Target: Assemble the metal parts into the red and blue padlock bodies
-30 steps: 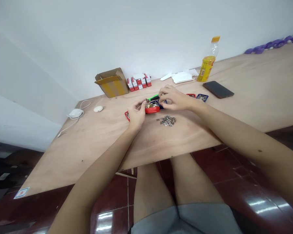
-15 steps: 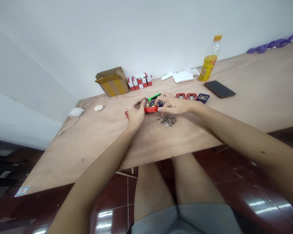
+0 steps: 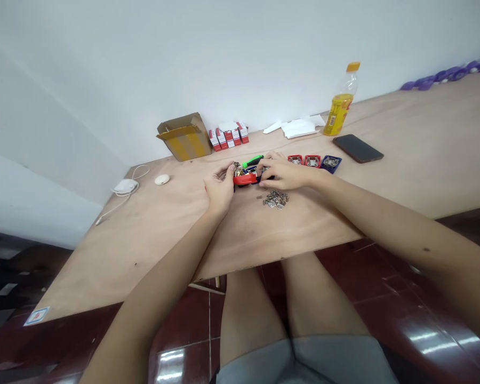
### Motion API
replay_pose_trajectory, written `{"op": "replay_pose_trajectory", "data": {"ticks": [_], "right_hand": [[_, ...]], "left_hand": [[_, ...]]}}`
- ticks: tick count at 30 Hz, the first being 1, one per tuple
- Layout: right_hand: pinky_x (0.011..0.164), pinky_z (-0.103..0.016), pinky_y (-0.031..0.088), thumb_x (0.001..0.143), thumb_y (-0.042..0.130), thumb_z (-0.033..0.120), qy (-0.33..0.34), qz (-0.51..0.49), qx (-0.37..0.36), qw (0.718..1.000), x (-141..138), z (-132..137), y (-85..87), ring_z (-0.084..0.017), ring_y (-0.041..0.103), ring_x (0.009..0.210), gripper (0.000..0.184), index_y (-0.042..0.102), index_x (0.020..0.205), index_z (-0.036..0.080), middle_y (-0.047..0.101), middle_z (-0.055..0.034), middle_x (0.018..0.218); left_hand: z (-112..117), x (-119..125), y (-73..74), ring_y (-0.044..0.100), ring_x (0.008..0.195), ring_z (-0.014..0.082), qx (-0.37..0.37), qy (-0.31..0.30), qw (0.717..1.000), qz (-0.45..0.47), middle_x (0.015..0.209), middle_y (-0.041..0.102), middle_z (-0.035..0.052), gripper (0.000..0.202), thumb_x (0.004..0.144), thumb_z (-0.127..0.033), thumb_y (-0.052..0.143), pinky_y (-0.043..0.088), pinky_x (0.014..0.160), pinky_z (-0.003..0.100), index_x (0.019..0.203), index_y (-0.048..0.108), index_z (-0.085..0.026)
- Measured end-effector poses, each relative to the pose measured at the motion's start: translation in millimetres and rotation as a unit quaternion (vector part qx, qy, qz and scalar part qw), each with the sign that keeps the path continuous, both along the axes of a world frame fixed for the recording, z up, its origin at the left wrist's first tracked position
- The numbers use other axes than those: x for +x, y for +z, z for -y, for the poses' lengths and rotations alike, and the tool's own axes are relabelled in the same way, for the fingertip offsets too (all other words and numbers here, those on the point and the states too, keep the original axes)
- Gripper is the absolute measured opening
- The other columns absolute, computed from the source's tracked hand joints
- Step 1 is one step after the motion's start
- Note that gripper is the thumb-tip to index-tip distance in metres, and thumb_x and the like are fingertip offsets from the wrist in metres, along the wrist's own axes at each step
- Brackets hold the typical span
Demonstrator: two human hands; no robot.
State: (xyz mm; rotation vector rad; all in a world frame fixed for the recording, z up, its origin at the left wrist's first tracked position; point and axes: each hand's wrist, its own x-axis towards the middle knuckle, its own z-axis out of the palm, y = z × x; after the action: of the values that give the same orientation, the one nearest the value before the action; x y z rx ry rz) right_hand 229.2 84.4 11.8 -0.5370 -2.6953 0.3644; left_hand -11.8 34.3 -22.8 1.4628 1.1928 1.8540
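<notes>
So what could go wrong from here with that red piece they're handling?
The red piece is held between the left hand and right hand, so it might slip and drop. The right hand sits just above a loose pile of small metal parts, which a careless move could scatter. The green-handled tool sits right behind the piece and could get knocked.

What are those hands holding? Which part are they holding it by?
Both hands seem to hold a small red case by its two ends: the left hand at the shiny metal end, the right hand at the dark blue end.
</notes>
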Motion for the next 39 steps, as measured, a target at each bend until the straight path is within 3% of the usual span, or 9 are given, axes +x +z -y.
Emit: {"op": "replay_pose_trajectory", "data": {"ticks": [7,13,16,21,25,29,33,39], "right_hand": [[0.108,-0.056,0.036,0.096,0.069,0.039,-0.005,0.04,-0.012,0.999,5.0,-2.1,0.3,-0.041,0.039,0.132,0.022,0.086,0.089,0.026,0.062,-0.0121,0.137],[0.11,-0.055,0.036,0.097,0.066,0.037,0.008,0.014,-0.013,1.0,1.1,-3.0,-4.0,-0.039,0.042,0.129,0.023,0.081,0.089,0.021,0.063,-0.0145,0.131],[0.108,-0.053,0.039,0.099,0.062,0.04,0.004,-0.027,-0.022,0.999,0.1,-0.6,-1.4,-0.034,0.051,0.118,0.024,0.077,0.093,0.022,0.069,-0.013,0.117],[0.088,-0.042,0.05,0.098,0.063,0.035,-0.049,-0.159,-0.093,0.982,-4.3,8.7,3.5,-0.025,0.065,0.089,0.018,0.075,0.1,0.022,0.077,-0.0072,0.1],[0.095,-0.047,0.054,0.093,0.07,0.032,-0.076,-0.251,-0.115,0.958,-11.8,15.4,0.8,-0.027,0.069,0.097,0.013,0.078,0.1,0.024,0.08,-0.0079,0.106],[0.104,-0.052,0.054,0.096,0.071,0.034,-0.073,-0.28,-0.141,0.947,-16.1,15.8,-3.1,-0.029,0.071,0.11,0.018,0.082,0.108,0.027,0.081,-0.0081,0.117],[0.103,-0.052,0.055,0.097,0.072,0.032,-0.056,-0.285,-0.131,0.948,-16.5,15.6,-2.1,-0.029,0.071,0.108,0.014,0.084,0.103,0.028,0.081,-0.0075,0.111],[0.09,-0.044,0.056,0.099,0.072,0.03,0.002,-0.291,-0.057,0.955,-19.7,11.3,-5.1,-0.025,0.07,0.095,0.013,0.083,0.102,0.024,0.079,-0.007,0.099]], "left_hand": [[0.4,2.4,0.1,0.081,0.109,0.0266,-0.012,-0.007,1.0,0.021,0.112,0.084,0.013,0.033,0.086,-0.043,0.085,0.062,0.108,0.047,0.104,0.083,-0.017],[-2.3,0.0,-3.1,0.08,0.111,0.0274,-0.02,-0.01,0.999,0.024,0.115,0.084,0.0142,0.034,0.087,-0.044,0.084,0.062,0.109,0.048,0.107,0.082,-0.016],[-3.1,-0.3,-4.7,0.08,0.113,0.028,-0.028,-0.016,0.999,0.033,0.115,0.084,0.0145,0.035,0.087,-0.044,0.085,0.062,0.109,0.048,0.108,0.081,-0.016],[0.7,3.4,-2.5,0.08,0.112,0.0295,-0.053,-0.062,0.995,0.065,0.115,0.084,0.0158,0.039,0.082,-0.047,0.089,0.062,0.107,0.049,0.105,0.082,-0.015],[4.1,7.5,-0.5,0.081,0.107,0.0293,-0.078,-0.094,0.99,0.07,0.11,0.085,0.0145,0.042,0.078,-0.049,0.092,0.064,0.103,0.048,0.101,0.081,-0.016],[6.2,10.1,-1.1,0.082,0.102,0.0299,-0.109,-0.125,0.982,0.086,0.104,0.085,0.015,0.044,0.075,-0.048,0.094,0.064,0.1,0.048,0.1,0.081,-0.014],[8.9,13.9,-1.4,0.082,0.101,0.0289,-0.121,-0.144,0.977,0.097,0.102,0.085,0.0141,0.045,0.073,-0.047,0.095,0.064,0.1,0.046,0.101,0.081,-0.014],[13.5,20.6,0.5,0.081,0.101,0.0277,-0.121,-0.164,0.974,0.098,0.1,0.085,0.013,0.045,0.069,-0.048,0.098,0.062,0.096,0.04,0.096,0.083,-0.015]]}}
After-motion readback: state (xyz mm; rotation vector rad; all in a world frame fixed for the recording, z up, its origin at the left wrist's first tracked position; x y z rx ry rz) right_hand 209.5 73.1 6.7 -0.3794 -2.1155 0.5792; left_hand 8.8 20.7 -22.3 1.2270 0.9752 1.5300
